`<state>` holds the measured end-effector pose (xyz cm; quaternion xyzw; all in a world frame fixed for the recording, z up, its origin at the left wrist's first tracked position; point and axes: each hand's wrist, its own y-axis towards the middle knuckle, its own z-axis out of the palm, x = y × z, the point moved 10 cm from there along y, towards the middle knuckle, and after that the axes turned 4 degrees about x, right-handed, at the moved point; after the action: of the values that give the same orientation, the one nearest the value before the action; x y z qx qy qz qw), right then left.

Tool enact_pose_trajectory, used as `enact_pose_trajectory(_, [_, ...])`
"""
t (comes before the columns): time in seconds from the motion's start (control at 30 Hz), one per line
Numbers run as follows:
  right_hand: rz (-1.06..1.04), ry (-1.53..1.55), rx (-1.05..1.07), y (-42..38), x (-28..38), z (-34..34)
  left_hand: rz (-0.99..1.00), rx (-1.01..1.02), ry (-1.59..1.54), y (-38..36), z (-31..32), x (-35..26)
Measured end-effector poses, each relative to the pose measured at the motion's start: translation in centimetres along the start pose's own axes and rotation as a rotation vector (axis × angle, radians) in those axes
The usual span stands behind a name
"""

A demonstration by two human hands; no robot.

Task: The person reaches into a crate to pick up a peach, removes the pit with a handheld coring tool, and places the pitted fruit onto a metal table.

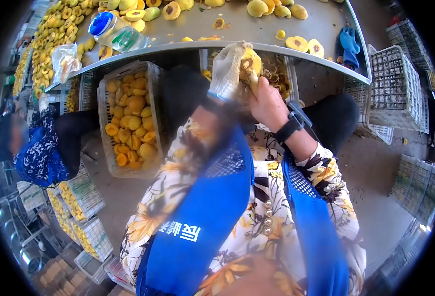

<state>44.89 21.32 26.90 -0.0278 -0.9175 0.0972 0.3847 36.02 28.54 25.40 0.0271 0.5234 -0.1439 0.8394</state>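
My left hand, in a pale, stained work glove, is closed around a yellow peach half just past the near edge of the metal table. The brown pit hollow of the fruit faces me. In my bare right hand is a pitting tool with a pale handle, its end against the hollow; the tip is hidden in the fruit. Beneath both hands stands a crate with brown pits and scraps. To the left, a white crate holds many yellow peach halves.
On the metal table are loose peaches, a blue-capped plastic bottle, a plastic bag and a blue glove. Stacked crates stand at right. A person in blue sits at left near filled crates.
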Motion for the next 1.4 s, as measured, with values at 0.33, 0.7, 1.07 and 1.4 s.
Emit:
enact_pose_trajectory(0.33, [0.030,0.095,-0.084,-2.0,1.0,0.8,0.198,-0.061,-0.168,-3.2,-0.5,-1.5])
enact_pose_trajectory(0.7, [0.038,0.381,0.087,-0.6,-1.4,3.9,-0.177,-0.130,-0.363,-0.6,-0.4,3.0])
enact_pose_trajectory(1.07, [0.327,1.144,0.582,-0.6,-3.2,7.6,-0.143,-0.107,-0.202,2.1,-0.6,4.8])
enact_pose_trajectory(1.4, [0.216,1.527,0.756,0.9,-4.0,7.9,-0.249,-0.292,-0.498,2.2,-10.2,3.7])
